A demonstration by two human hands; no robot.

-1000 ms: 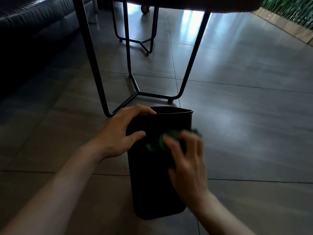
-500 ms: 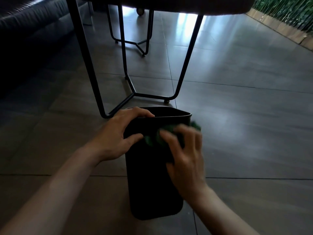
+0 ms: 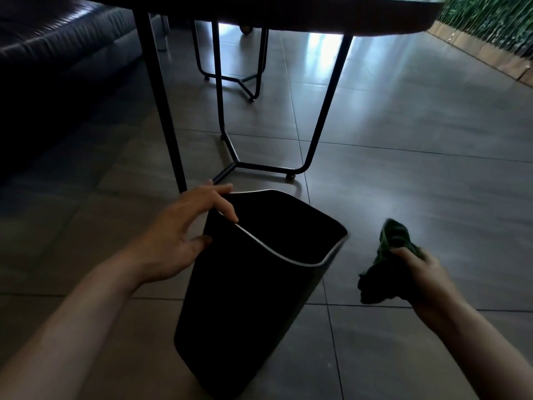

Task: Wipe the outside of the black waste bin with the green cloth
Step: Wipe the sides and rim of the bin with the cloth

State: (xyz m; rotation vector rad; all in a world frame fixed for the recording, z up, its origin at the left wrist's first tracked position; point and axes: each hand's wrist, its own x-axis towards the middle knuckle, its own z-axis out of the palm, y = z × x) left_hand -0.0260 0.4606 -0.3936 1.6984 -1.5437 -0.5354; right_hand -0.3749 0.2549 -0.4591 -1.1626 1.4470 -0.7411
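A black waste bin (image 3: 253, 290) is seen tilted on a tiled floor (image 3: 418, 174), its open mouth turned up toward the camera. The rim at the near-left corner is pinched by the left hand (image 3: 184, 235), fingers curled over the edge and thumb pressed on the outer wall. The green cloth (image 3: 386, 264) is held bunched in the closed right hand (image 3: 424, 281), just beside the bin's right side and apart from it.

The step in hand is judged to be a fresh side being presented for wiping. It is best done with the bin steadied at the rim, the cloth spread flatter across the palm, and long strokes drawn from rim to base so no strip is missed.

Black metal table legs (image 3: 230, 157) stand just behind the bin, with the tabletop's underside (image 3: 288, 13) overhead; a dark sofa (image 3: 57, 53) lies at far left and greenery (image 3: 496, 21) at far right. The legs are likely to hinder any turn of the bin away from the person.
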